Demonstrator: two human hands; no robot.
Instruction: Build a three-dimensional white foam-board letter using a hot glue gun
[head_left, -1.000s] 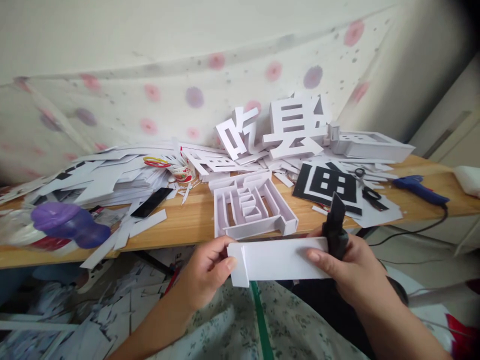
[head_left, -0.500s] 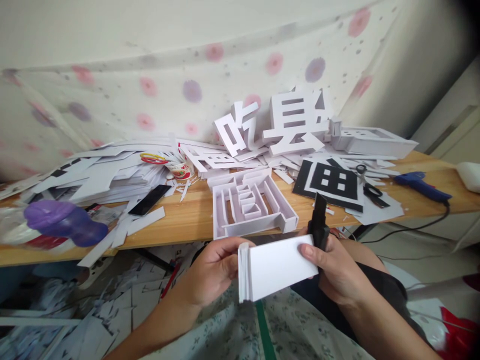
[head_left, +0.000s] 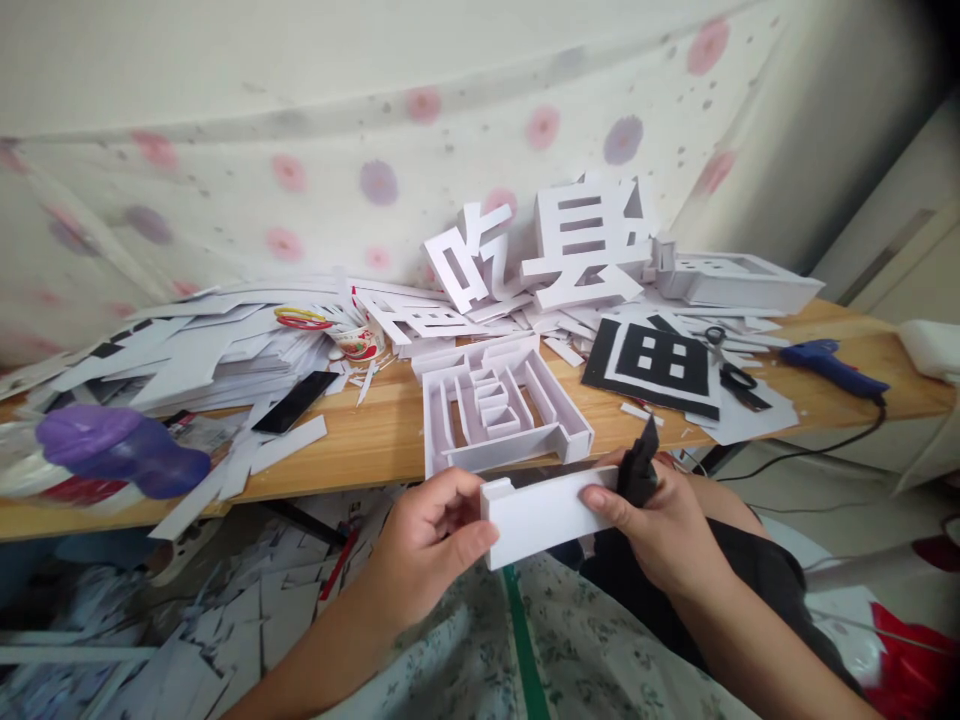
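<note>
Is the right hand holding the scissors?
No, the right hand holds a black tool and a white piece, while the scissors lie untouched beyond.

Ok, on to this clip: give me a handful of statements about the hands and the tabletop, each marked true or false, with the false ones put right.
1. The left hand and the right hand both hold the flat white rectangular board piece. True.
2. The black pointed cutter is in the left hand. False: it is in the right hand.
3. In the picture, the black scissors lie to the right of the square black-and-white sheet. True.
4. The blue glue gun lies at the picture's left. False: it lies at the right.
5. The purple plastic bottle is at the picture's left. True.
</note>
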